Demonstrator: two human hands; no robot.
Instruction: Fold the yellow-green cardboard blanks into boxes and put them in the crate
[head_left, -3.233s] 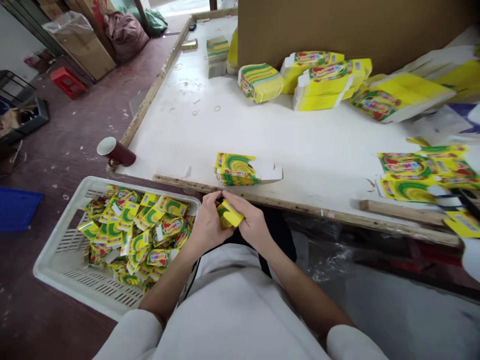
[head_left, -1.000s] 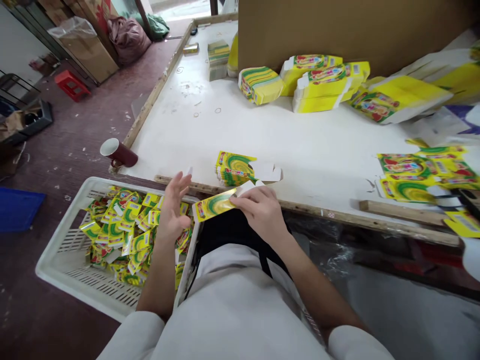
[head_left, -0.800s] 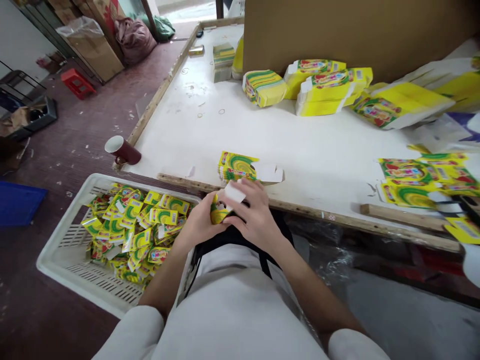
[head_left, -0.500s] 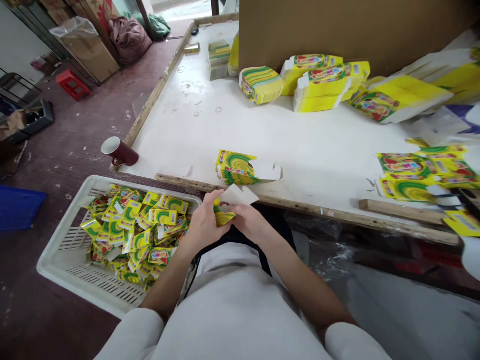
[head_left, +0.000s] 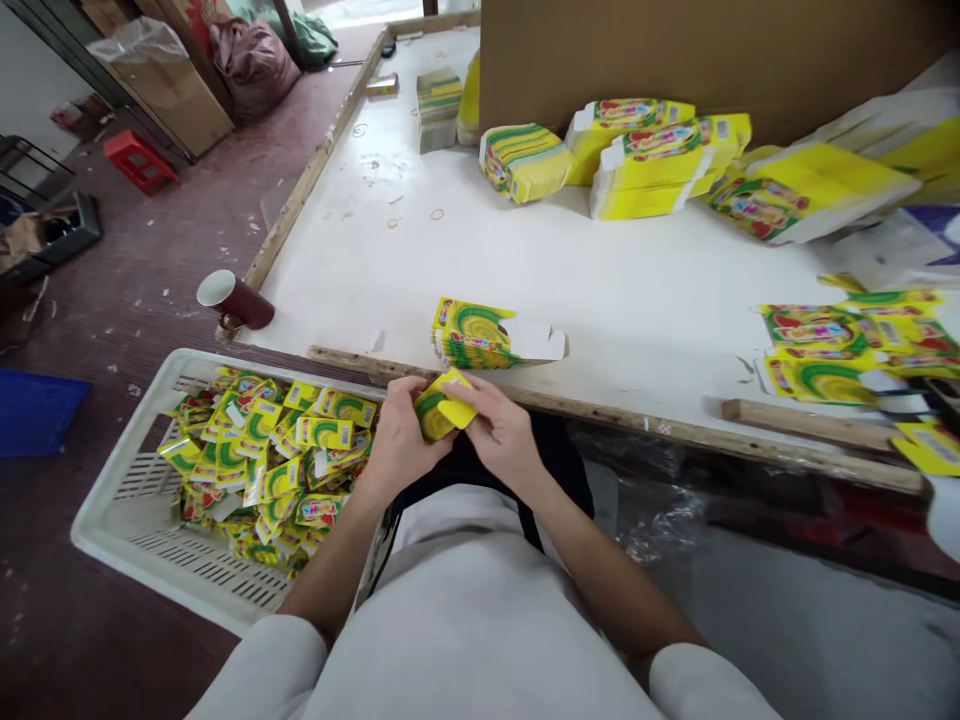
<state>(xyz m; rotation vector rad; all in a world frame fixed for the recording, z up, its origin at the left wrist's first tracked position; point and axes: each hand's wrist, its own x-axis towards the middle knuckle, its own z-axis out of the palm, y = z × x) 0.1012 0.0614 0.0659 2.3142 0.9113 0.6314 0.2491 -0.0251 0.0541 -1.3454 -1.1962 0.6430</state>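
Note:
Between my hands, just off the table's front edge, is a small yellow-and-green cardboard box point(head_left: 433, 414). My left hand point(head_left: 401, 436) is wrapped round its left side. At its right end, the fingers of my right hand point(head_left: 501, 432) pinch a yellow end flap. Just beyond my hands, a stack of flattened box blanks point(head_left: 480, 335) lies on the table with its white flaps pointing right. Left of my left hand stands a white plastic basket point(head_left: 120, 480) holding many small folded boxes point(head_left: 281, 450) of the same print.
A maroon mug point(head_left: 238, 300) sits at the table's left corner. Stacked yellow cartons point(head_left: 652, 165) line the back against a brown cardboard panel point(head_left: 675, 60). More printed blanks point(head_left: 825, 345) and a wooden strip point(head_left: 806, 425) lie at right. A raised wooden rail point(head_left: 600, 410) edges the table.
The box's white inner flap, which stood up before, is now folded over and shows its yellow outside. My right hand has shifted slightly, still at the box's end.

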